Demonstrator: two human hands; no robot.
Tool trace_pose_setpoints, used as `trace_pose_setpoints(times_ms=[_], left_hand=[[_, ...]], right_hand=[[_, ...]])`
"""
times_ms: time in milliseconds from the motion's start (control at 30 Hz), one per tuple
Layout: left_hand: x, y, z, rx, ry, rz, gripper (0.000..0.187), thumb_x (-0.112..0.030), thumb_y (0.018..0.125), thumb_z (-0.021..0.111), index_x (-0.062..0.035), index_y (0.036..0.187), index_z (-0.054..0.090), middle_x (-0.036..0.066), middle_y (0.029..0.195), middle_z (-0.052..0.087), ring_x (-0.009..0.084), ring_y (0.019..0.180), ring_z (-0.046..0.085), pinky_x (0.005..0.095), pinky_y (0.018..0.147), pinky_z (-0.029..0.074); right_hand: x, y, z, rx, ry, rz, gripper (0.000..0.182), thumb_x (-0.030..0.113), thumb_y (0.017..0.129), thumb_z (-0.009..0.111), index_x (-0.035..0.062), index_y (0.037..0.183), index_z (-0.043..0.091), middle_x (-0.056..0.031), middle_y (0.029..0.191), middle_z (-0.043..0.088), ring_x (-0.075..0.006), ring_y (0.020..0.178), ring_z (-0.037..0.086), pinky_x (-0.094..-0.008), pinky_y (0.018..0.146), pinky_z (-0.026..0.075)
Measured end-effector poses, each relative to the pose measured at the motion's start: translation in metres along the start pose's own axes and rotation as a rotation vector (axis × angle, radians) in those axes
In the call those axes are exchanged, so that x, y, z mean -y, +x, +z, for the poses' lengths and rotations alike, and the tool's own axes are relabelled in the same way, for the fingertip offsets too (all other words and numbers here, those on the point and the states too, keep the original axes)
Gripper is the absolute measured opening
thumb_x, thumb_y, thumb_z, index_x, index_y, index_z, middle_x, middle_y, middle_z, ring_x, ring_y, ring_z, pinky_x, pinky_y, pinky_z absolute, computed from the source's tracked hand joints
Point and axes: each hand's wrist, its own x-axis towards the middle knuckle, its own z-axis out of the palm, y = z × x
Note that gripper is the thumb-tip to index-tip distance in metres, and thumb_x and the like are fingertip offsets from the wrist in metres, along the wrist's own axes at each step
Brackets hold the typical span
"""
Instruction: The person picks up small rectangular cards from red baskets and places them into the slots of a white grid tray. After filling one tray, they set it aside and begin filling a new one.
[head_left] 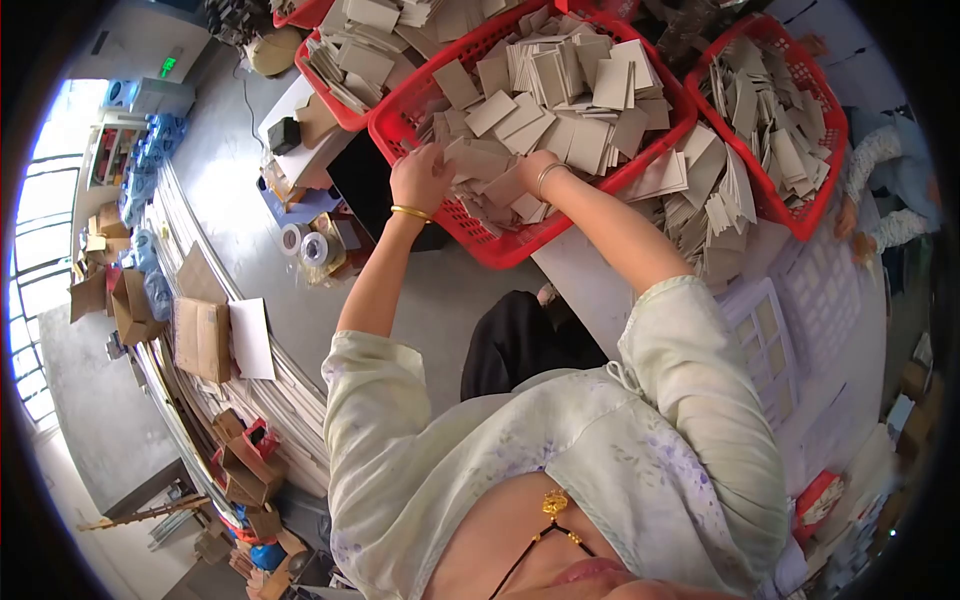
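A large red plastic basket (520, 249) full of flat grey-white card pieces (520, 125) stands in front of me. Over its near left corner is my left hand (421, 178), fingers curled in beside the cards; what it holds, if anything, is too small to tell. My right hand (538, 172) reaches into the same basket, a little to the right, its fingers closed at the edge of a pale card (505, 187). Both hands are close together, with cards between them.
Another red basket of cards (818, 195) stands to the right, with loose cards (715, 200) between the baskets. At the far right are a co-worker's hands (855, 235). Tape rolls (315, 249) lie at left, near cardboard boxes (201, 338) on the floor.
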Motion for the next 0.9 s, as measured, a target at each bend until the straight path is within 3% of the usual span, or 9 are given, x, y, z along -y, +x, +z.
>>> trace_pose_setpoints(times_ms=[100, 300, 400, 433, 467, 533, 700, 733, 900], left_hand=[[-0.005, -0.001, -0.001, -0.054, -0.027, 0.014, 0.019, -0.022, 0.073, 0.067, -0.0084, 0.08, 0.057, 0.008, 0.069, 0.06, 0.0277, 0.066, 0.06, 0.0411, 0.062, 0.045], [-0.007, -0.008, 0.004, -0.348, -0.308, -0.077, 0.022, -0.014, 0.08, 0.069, -0.0034, 0.093, 0.054, 0.009, 0.068, 0.058, 0.0193, 0.061, 0.06, 0.0303, 0.055, 0.046], [-0.045, -0.008, 0.003, -0.243, -0.419, -0.014, 0.019, -0.012, 0.082, 0.064, -0.0029, 0.093, 0.053, 0.01, 0.069, 0.055, 0.0231, 0.06, 0.055, 0.0319, 0.055, 0.043], [-0.063, -0.007, 0.006, -0.196, -0.469, 0.01, 0.018, -0.013, 0.082, 0.064, -0.003, 0.092, 0.053, 0.012, 0.069, 0.053, 0.027, 0.061, 0.054, 0.0337, 0.055, 0.043], [-0.088, -0.006, 0.009, -0.155, -0.47, 0.061, 0.017, -0.01, 0.082, 0.063, -0.0015, 0.094, 0.053, 0.014, 0.074, 0.053, 0.0273, 0.065, 0.054, 0.034, 0.054, 0.042], [-0.15, -0.005, 0.01, -0.141, -0.554, 0.264, 0.016, -0.007, 0.081, 0.063, -0.0016, 0.094, 0.055, 0.015, 0.079, 0.054, 0.029, 0.069, 0.055, 0.0354, 0.055, 0.043], [-0.289, -0.037, 0.052, 0.275, -0.784, 0.476, 0.017, -0.003, 0.078, 0.066, -0.0033, 0.092, 0.057, 0.008, 0.076, 0.059, 0.0222, 0.067, 0.06, 0.0306, 0.058, 0.048], [-0.315, -0.047, 0.06, 0.38, -0.836, 0.477, 0.028, -0.001, 0.076, 0.069, -0.0036, 0.101, 0.057, 0.004, 0.076, 0.057, 0.0119, 0.065, 0.057, 0.0249, 0.058, 0.046], [-0.409, -0.095, 0.144, 0.626, -0.972, 0.642, 0.021, -0.004, 0.077, 0.068, -0.0036, 0.095, 0.057, 0.006, 0.074, 0.06, 0.0142, 0.065, 0.059, 0.0271, 0.06, 0.047]], right_hand=[[-0.003, -0.017, -0.017, 0.106, 0.008, -0.156, 0.033, 0.015, 0.076, 0.067, 0.0104, 0.108, 0.063, -0.0088, 0.097, 0.069, -0.0249, 0.089, 0.067, -0.0337, 0.071, 0.054], [-0.014, -0.106, -0.049, -0.419, 0.594, -0.017, 0.039, 0.009, 0.078, 0.06, 0.0155, 0.117, 0.059, -0.0093, 0.112, 0.063, -0.0285, 0.095, 0.064, -0.0357, 0.078, 0.052], [-0.037, -0.164, -0.022, -0.957, 0.928, 0.131, 0.041, 0.005, 0.079, 0.055, 0.0169, 0.118, 0.056, -0.0108, 0.111, 0.061, -0.0299, 0.089, 0.063, -0.0358, 0.076, 0.05], [-0.052, -0.187, -0.012, -1.012, 0.926, 0.186, 0.041, 0.001, 0.078, 0.051, 0.0158, 0.116, 0.057, -0.0109, 0.106, 0.062, -0.0256, 0.084, 0.063, -0.035, 0.072, 0.049], [-0.068, -0.206, 0.012, -1.072, 0.981, 0.225, 0.041, -0.001, 0.08, 0.056, 0.0151, 0.118, 0.057, -0.0028, 0.095, 0.062, -0.0085, 0.064, 0.057, -0.0241, 0.057, 0.046], [-0.082, -0.267, 0.033, -1.025, 1.176, 0.479, 0.029, 0.002, 0.086, 0.057, 0.0089, 0.114, 0.058, 0.0004, 0.087, 0.062, -0.0019, 0.054, 0.052, -0.02, 0.047, 0.042], [-0.097, -0.431, 0.124, -1.279, 1.333, 0.968, 0.018, 0.007, 0.081, 0.068, 0.0036, 0.096, 0.061, -0.0014, 0.082, 0.064, -0.0045, 0.064, 0.055, -0.0197, 0.057, 0.046], [-0.09, -0.465, 0.137, -1.321, 1.312, 1.064, 0.016, 0.008, 0.081, 0.068, 0.0045, 0.095, 0.061, -0.0019, 0.082, 0.065, -0.0053, 0.064, 0.057, -0.0199, 0.054, 0.045], [-0.036, -0.581, 0.182, -1.241, 1.305, 1.521, 0.013, 0.008, 0.081, 0.066, 0.0054, 0.094, 0.062, -0.0029, 0.086, 0.067, -0.0071, 0.064, 0.06, -0.0213, 0.047, 0.045]])
